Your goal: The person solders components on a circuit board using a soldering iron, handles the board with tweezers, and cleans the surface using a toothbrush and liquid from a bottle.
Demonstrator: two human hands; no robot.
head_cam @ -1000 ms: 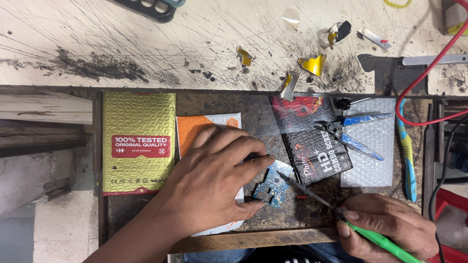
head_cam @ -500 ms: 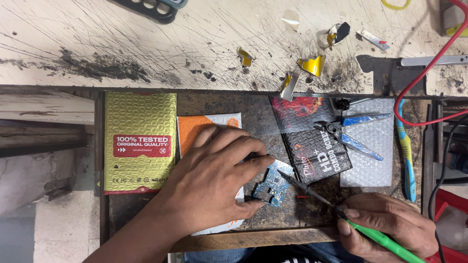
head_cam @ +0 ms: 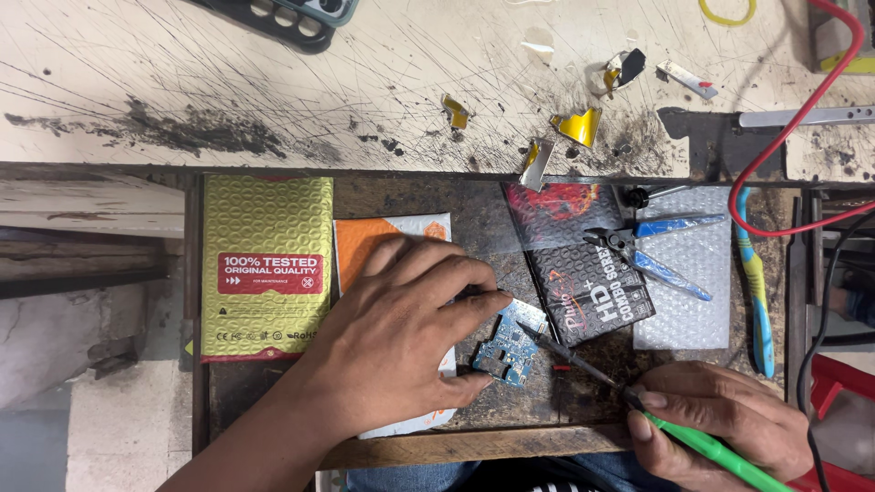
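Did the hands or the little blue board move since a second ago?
Nothing visibly changed. The left hand still pins the small blue circuit board, and the right hand still holds the green-handled tool with its tip at the board. The blue-handled pliers stayed put.

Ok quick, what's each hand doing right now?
Left hand: pressing down on the small blue circuit board, pinching its edge.
Right hand: closed around the green-handled tool, tip at the board.
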